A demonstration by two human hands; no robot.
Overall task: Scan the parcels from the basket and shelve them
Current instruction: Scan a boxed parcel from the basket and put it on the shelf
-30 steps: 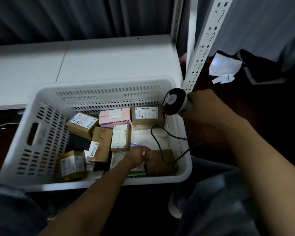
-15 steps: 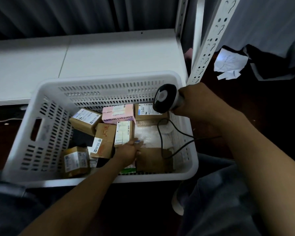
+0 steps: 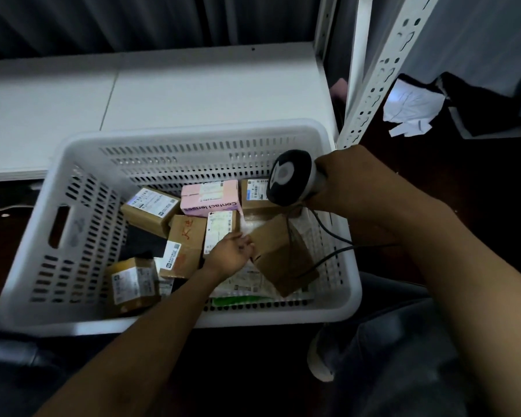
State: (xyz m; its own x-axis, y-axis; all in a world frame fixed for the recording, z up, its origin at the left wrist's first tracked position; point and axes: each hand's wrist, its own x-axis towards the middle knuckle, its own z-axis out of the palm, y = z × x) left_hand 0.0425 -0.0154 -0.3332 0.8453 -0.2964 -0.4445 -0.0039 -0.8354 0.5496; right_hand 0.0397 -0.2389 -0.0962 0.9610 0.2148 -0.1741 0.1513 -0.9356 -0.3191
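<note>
Now the left hand (image 3: pixel 229 254) is tipping the plain brown parcel (image 3: pixel 283 254) up off the basket (image 3: pixel 73 236) floor, fingers clasping its left edge; just above, the right hand (image 3: pixel 352 182) is gripping the scanner (image 3: pixel 289 177), so scanning looks imminent.

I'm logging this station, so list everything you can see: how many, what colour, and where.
laundry-style basket: one, white, slotted, in front of the shelf
brown cardboard parcels: six visible, most labelled, inside the basket
pink box: one, printed "Contact lenses", at the basket's far side
plastic mailer bags: white, count unclear, under the boxes
shelf board: white, behind the basket
shelf uprights: white, perforated, right of the shelf board
crumpled paper: white, on the dark floor at right
barcode scanner: one, black and white, corded, over the basket
left hand: tilting up a plain parcel
right hand: gripping the scanner
</note>
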